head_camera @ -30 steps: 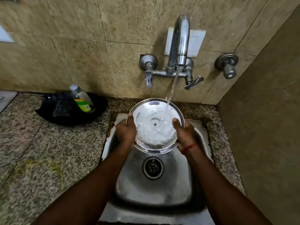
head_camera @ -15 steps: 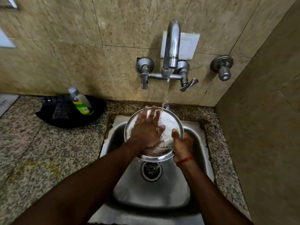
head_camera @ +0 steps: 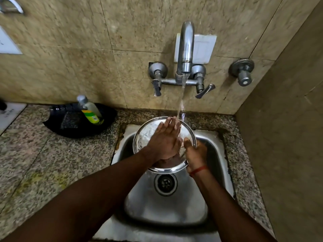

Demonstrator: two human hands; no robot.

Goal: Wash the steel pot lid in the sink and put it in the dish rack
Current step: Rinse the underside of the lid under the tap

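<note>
Counter [head_camera: 52, 163]: speckled granite wrapped round the sink, with a black tray [head_camera: 57, 126] on it to the sink's left.
Sink [head_camera: 166, 206]: a steel basin set into the counter in front of the person, its drain [head_camera: 165, 183] in the middle.
Tap [head_camera: 186, 49]: on the tiled wall behind the sink, running; the water stream [head_camera: 181, 98] falls toward the sink's back edge.
Steel pot lid [head_camera: 145, 135]: held tilted over the back half of the sink, above the drain, its far rim under the water.
Change: a second ago both hands held the lid by its edges. Now the left has let go and lies across the lid's face.
Meaning: this looks like the rub-and-rinse step. The wash is under way, and no dish rack is in sight from here.
Left hand [head_camera: 164, 140]: palm down flat on the lid, fingers straight and pressed together, their tips at the falling water.
Right hand [head_camera: 195, 152]: on the lid's right rim, thumb hooked over the edge; the fingers are hidden behind the lid, so it alone seems to carry the lid.
Soap bottle [head_camera: 90, 110]: leaning in the tray, left of the sink.
Red thread [head_camera: 198, 170]: round the right wrist, over the sink.
</note>
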